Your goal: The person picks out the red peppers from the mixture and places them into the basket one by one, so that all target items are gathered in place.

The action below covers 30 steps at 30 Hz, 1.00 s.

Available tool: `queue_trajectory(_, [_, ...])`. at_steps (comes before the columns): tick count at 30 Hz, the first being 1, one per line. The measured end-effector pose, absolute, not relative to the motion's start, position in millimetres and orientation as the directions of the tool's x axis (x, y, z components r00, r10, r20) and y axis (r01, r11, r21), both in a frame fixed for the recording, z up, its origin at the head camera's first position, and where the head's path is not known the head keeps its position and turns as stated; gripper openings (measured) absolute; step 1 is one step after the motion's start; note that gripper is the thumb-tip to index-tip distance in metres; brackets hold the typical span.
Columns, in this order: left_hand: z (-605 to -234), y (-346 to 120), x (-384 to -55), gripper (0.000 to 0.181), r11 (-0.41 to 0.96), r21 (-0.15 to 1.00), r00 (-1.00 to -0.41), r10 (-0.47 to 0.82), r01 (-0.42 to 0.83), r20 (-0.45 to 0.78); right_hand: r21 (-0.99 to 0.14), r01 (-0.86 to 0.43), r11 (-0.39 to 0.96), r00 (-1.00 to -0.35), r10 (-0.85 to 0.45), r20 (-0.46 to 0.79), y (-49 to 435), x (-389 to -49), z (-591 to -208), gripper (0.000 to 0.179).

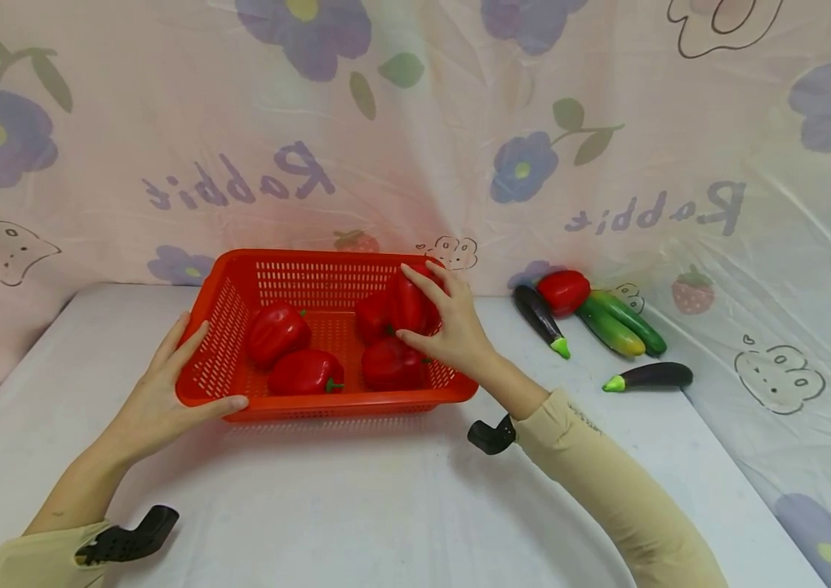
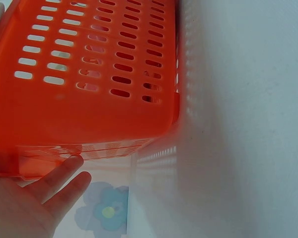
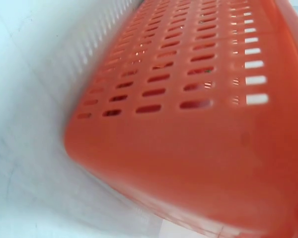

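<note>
In the head view, a red plastic basket (image 1: pixel 327 403) holds several red bell peppers, two on its left side (image 1: pixel 278 333) and the others toward the right. My left hand (image 1: pixel 158 400) rests on the basket's left front corner, thumb along the front rim and the other fingers spread, fairly straight, at the left rim. In the left wrist view, two of its fingers (image 2: pixel 64 183) stick out beside the basket wall. Over the right end, my right hand (image 1: pixel 455 327) holds a red bell pepper (image 1: pixel 408 304) between thumb and fingers. The right wrist view shows only the basket's outer wall (image 3: pixel 154 148).
To the right on the white table (image 1: pixel 357 506) lie an eggplant (image 1: pixel 536 314), a red bell pepper (image 1: pixel 564 291), two cucumbers (image 1: pixel 610 325) side by side, and another eggplant (image 1: pixel 651 376) nearer the right edge. A patterned curtain (image 1: pixel 415 163) hangs behind the table.
</note>
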State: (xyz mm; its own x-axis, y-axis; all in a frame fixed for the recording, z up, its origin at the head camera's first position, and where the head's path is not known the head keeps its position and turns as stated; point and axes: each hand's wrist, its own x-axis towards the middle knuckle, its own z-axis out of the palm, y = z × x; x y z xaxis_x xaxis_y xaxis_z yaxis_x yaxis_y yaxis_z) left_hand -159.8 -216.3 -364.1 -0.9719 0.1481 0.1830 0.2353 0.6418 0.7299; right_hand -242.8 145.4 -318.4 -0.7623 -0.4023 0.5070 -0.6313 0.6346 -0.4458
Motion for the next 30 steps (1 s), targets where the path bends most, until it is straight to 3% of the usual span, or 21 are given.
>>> queue_trajectory(30, [-364.5, -216.8, -159.1, 0.109, 0.636, 0.733, -0.970, 0.151, 0.241, 0.188, -0.442, -0.637, 0.632, -0.770, -0.496, 0.401, 115.9, -235.8, -327.5, 0.079])
